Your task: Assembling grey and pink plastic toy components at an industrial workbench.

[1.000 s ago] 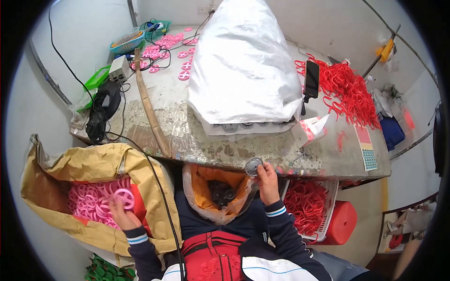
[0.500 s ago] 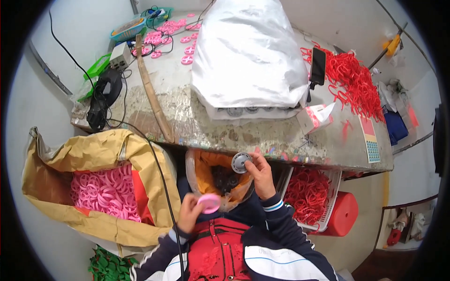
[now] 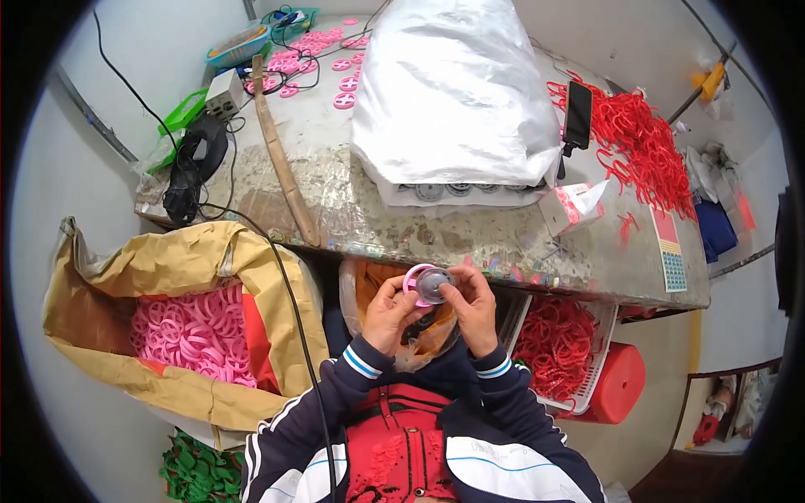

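Observation:
My left hand (image 3: 389, 317) is closed on a pink plastic ring (image 3: 408, 279), held between thumb and fingers. In my right hand (image 3: 475, 312) is a grey round wheel-like disc (image 3: 432, 286), pinched by thumb and fingers. Disc and ring meet in front of my lap, the disc overlapping the ring's right side; whether it sits inside the ring I cannot tell. Beneath both hands stands an orange bag with a clear plastic liner (image 3: 356, 302), its dark contents partly hidden by my hands.
A tan sack (image 3: 168, 243) of pink rings stands left. On the worktable (image 3: 369, 226) are a large white plastic bag (image 3: 453, 109), a wooden stick (image 3: 281, 163), a phone (image 3: 578, 115), a tissue box (image 3: 570, 210) and red strips (image 3: 641, 151). A white basket (image 3: 599, 335) is right; a black cable (image 3: 293, 335) hangs across.
My left hand has brought the pink ring up and to the right, against the grey disc. My right hand has stayed nearly in place. The view has shifted slightly.

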Available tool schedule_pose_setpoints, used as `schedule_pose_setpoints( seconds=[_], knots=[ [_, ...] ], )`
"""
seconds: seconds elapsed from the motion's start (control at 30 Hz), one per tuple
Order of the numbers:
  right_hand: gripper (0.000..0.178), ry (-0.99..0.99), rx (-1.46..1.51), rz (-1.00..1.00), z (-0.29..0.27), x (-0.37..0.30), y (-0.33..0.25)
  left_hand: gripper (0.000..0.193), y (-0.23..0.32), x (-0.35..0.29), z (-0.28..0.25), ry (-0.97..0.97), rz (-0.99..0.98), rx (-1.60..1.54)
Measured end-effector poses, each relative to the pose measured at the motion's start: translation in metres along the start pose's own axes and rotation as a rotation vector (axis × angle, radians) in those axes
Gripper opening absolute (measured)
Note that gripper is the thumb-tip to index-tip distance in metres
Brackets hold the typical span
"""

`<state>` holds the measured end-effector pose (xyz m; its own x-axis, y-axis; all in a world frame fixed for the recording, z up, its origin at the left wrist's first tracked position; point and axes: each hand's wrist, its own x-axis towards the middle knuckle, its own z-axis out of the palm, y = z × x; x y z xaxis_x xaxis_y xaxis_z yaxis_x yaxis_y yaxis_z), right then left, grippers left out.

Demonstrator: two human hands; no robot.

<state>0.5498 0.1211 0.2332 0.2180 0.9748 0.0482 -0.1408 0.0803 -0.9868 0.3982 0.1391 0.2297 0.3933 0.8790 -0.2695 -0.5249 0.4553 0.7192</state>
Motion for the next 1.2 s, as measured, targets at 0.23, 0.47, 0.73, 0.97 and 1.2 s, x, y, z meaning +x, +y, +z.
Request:
schedule_pose_setpoints(
  seconds=[0.23, 0.47, 0.73, 0.97, 1.2],
  knots=[
    [0.026, -0.041, -0.245, -0.039, 0.0, -0.002, -0.024, 0.03, 0.0, -0.007, 0.01, -0.043, 0.06, 0.077],
    [0.018, -0.213, -0.25, 0.078, -0.015, -0.023, -0.023, 0.029, -0.003, -0.029, 0.009, -0.084, 0.076, 0.26],
    [0.016, -0.159, -0.211, 0.085, -0.015, -0.047, -0.026, 0.036, -0.008, -0.045, 0.014, -0.152, 0.432, 0.733],
    [0.024, -0.04, -0.368, -0.043, -0.003, -0.057, -0.021, 0.041, -0.011, -0.058, 0.024, -0.003, 0.433, 0.998],
    [0.022, -0.446, -0.142, 0.188, -0.013, -0.017, -0.012, 0.037, -0.018, -0.048, 0.0, 0.001, 0.3, 0.611]
  ],
)
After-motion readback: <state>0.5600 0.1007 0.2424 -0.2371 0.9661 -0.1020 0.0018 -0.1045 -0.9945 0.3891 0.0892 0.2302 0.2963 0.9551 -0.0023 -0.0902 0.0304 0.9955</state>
